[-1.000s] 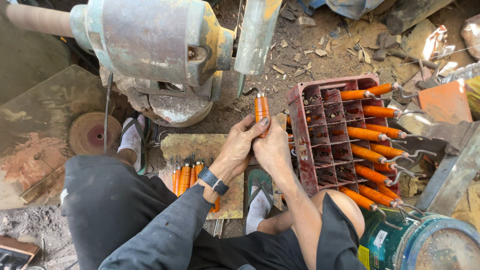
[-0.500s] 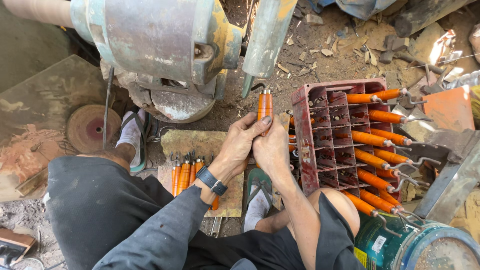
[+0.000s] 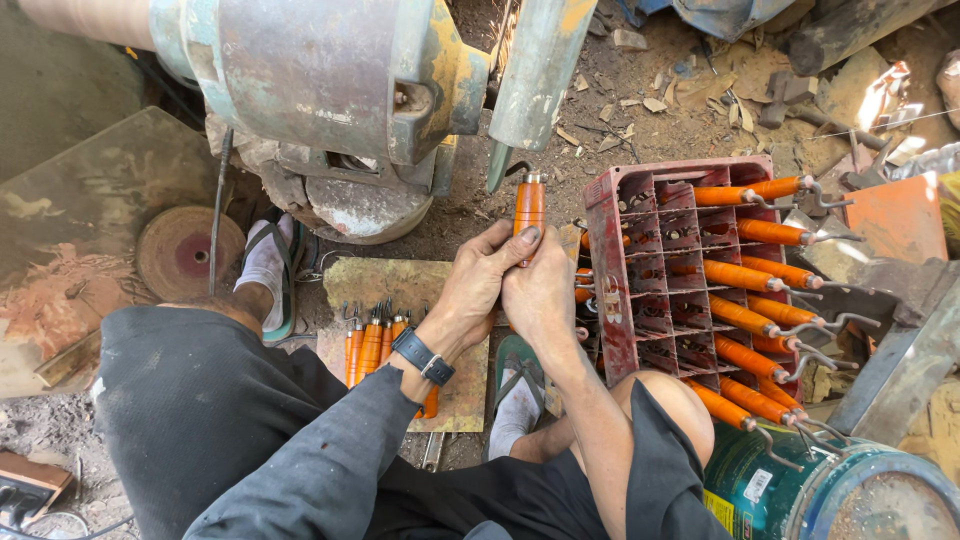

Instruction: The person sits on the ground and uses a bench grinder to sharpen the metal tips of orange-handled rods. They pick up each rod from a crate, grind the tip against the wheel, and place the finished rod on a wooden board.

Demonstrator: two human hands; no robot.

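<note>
- Orange wood is what stands out first: an orange-handled tool [image 3: 528, 207] is held upright in both hands, its metal collar and hooked tip pointing up towards the grinder blade [image 3: 533, 75] that hangs just above it.
- The left hand [image 3: 472, 290] is wrapped around the lower handle, fingers curled together and clamped on it, with the thumb pressed against the side.
- The right hand [image 3: 541, 290] is closed on the same handle from the other side, touching the left hand; its fingertips are pinched just below the collar.
- For the work at the tip to be done well, it is judged that the handle should be kept steady by both grips, and that the fingertips should be kept below the collar, away from the blade's edge.
- The tip appears close to the green lower end of the blade; whether they touch cannot be told.
- Right of the held tool, a red crate [image 3: 612, 300] is stood on its side, with many like tools [image 3: 745, 276] lying in its cells, hooks pointing away from the hands.
- Left of the held tool and lower, a row of orange tools [image 3: 372, 345] is laid on a worn board [image 3: 400, 285].
- Behind the held tool, the grey motor housing [image 3: 320, 70] is seen, well clear of the hands.
</note>
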